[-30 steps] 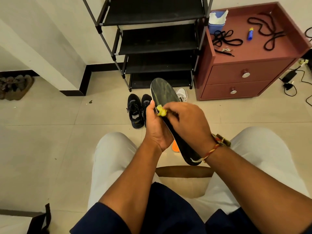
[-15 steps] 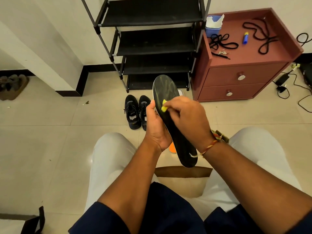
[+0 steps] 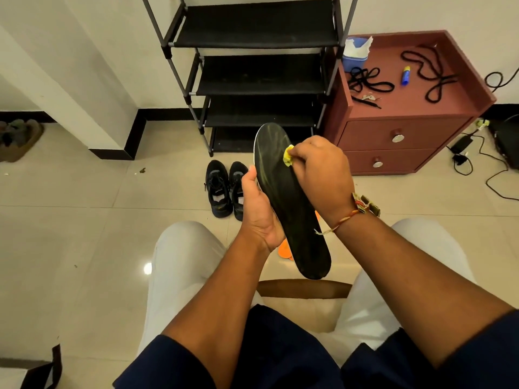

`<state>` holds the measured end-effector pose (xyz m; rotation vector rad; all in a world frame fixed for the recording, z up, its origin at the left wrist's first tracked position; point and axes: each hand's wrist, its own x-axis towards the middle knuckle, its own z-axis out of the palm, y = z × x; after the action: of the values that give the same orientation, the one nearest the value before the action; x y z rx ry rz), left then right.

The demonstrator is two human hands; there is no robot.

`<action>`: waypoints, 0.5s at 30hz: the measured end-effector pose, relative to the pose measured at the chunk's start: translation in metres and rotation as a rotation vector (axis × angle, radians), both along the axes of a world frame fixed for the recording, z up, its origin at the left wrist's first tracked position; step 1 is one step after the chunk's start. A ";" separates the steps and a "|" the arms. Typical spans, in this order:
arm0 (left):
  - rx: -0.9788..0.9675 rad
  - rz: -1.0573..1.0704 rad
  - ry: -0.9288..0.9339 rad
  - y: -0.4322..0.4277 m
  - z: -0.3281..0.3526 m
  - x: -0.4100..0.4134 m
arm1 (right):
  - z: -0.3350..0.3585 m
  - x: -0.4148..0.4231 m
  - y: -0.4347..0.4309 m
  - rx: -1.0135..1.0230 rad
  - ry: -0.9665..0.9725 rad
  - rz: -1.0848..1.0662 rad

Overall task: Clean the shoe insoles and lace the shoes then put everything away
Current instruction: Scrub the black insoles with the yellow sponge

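The left hand (image 3: 259,209) grasps the black insole (image 3: 289,203) at mid-frame, toe tilted toward 11 o'clock, while the right hand (image 3: 323,175) pinches a yellow cloth (image 3: 288,155) against it, black shoes (image 3: 224,188) on the floor at 9 o'clock.

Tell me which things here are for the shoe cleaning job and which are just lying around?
For the job:
- black insole, held by the left hand
- yellow cloth, pinched in the right hand
- black shoes on the floor
- black laces on the red cabinet
- shoe rack

Just lying about:
- charger and cables
- brown shoes by the wall
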<state>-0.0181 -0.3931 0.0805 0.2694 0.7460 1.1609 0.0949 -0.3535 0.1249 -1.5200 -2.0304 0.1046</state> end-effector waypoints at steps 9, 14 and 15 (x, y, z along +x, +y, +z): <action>-0.050 -0.006 0.012 -0.004 -0.002 -0.002 | 0.001 -0.016 -0.035 -0.052 0.107 0.252; -0.047 -0.072 0.016 -0.003 0.005 0.004 | 0.015 -0.011 0.004 0.051 0.037 0.107; -0.046 -0.075 0.016 -0.003 0.005 0.004 | 0.016 -0.012 0.008 0.047 0.050 0.089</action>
<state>-0.0143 -0.3959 0.0858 0.2668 0.7697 1.0702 0.0831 -0.3458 0.1413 -1.3854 -2.0471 0.1277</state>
